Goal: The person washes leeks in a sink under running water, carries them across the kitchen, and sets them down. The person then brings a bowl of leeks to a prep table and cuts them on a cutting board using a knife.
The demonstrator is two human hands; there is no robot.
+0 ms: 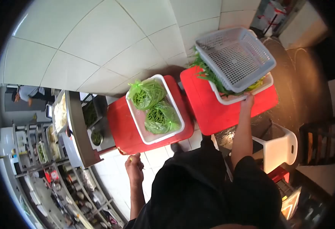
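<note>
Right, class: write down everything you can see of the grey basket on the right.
The grey basket looks like plastic, rectangular, with perforated walls and floor and a thick rim. It is empty and sits tilted on top of green vegetables in a white tray on a red stand. The right hand touches the tray just below it.

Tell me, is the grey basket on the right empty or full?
Empty. The grey basket shows only its bare mesh floor; it sits tilted on the greens in a white basket that the right hand touches.
</note>
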